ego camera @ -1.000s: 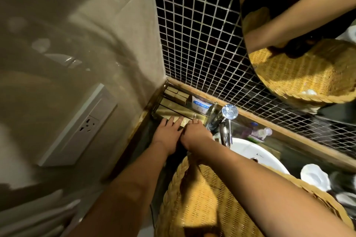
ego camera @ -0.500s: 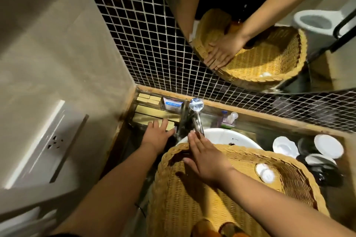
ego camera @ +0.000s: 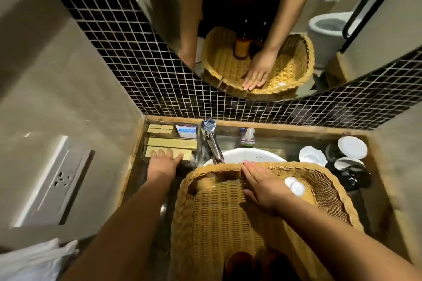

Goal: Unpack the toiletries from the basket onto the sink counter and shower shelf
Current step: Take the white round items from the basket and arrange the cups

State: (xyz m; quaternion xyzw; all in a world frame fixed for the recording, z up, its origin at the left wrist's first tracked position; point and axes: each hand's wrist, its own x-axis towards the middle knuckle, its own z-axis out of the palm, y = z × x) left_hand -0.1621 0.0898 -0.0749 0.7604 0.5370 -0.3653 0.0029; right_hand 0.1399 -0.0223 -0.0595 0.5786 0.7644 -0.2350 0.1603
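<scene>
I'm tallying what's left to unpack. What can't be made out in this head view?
All in the head view:
Brown bottles at the basket's near end: cut by the bottom edge, dark; count unclear.
Basket floor under the right hand: hidden by the palm.
Yellow box: partly covered by the left hand.
White round items in the basket: blurred; kind unclear.
White packet label: too small to read.
</scene>
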